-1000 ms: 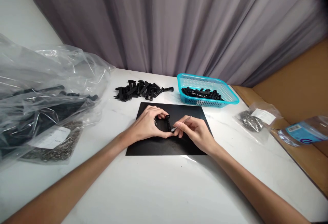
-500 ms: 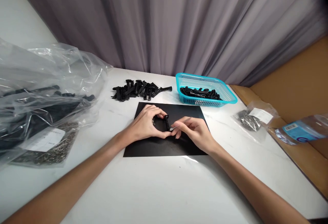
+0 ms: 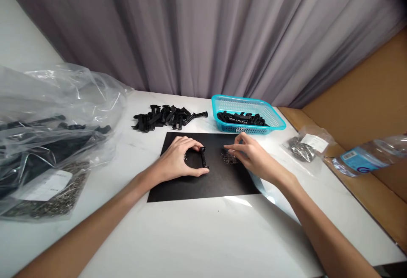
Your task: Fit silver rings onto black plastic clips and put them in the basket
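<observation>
My left hand (image 3: 178, 159) pinches a small black plastic part (image 3: 203, 158) by its two ends, between thumb and fingertips. The part stands lengthwise over the black mat (image 3: 190, 187). A few tiny metal pieces (image 3: 185, 157) show behind the left fingers. Right of the part, my right hand (image 3: 254, 155) hovers at a small heap of thin metal pieces (image 3: 229, 158). Its fingers are bent together, and what lies between them, if anything, cannot be made out.
Loose black parts (image 3: 168, 117) lie piled behind the mat, beside a blue basket (image 3: 276, 121) holding similar parts. Clear plastic bags (image 3: 63, 100) crowd the left side. A bag of metal pieces (image 3: 302, 147) and a plastic bottle (image 3: 365, 159) lie at the right.
My right hand, which held a slim metallic tool against the black part, has moved right to the metal heap. The left hand still holds the part. The view has shifted slightly.
</observation>
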Motion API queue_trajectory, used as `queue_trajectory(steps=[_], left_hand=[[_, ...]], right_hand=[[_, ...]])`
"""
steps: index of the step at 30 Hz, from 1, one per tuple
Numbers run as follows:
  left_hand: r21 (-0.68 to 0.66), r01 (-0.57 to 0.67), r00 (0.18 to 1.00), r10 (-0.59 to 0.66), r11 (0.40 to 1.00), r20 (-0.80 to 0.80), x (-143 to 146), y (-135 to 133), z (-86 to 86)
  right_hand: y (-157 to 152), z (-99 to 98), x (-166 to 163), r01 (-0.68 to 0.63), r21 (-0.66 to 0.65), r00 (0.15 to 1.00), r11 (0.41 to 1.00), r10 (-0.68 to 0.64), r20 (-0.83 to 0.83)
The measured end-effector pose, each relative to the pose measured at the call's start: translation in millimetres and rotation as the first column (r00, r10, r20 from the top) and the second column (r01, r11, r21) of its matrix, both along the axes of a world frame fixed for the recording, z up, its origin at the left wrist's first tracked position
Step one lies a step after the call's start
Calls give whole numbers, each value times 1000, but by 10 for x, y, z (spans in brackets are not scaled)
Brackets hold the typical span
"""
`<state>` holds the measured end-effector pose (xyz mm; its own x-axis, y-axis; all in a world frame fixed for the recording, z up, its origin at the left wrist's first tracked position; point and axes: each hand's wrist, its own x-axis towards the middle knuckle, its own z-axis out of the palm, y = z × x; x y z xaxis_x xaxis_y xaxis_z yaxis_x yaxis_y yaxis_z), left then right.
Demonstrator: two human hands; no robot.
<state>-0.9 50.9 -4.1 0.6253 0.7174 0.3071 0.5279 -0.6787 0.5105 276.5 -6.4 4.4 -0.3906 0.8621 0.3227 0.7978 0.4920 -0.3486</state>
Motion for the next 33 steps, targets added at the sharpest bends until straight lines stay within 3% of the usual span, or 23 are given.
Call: queue_trajectory(steps=[7,15,22,29,33], left_hand=[[-23,-24,1000,23,999,-4,-1,-3,0],[-19,-16,1000,16,1000,-23,7,-12,14],[-15,-13,1000,13,1000,-19,11,-20,-1],[-34,-17,1000,16,999,-18,15,-44,15],[-27,4,1000,-4,1000,-12,4,-45,1]], right_hand=[[-74,-33,-147,-39,95,971,995,15,238],[-43,-157,-336,39,271,963,962,-108,246],[-143,-88,-366,-54,199,962,978,-2,273],[-104,-170,-480,92,283,986,955,-128,110],[-87,-142,-429,109,141,992,984,-98,-79]])
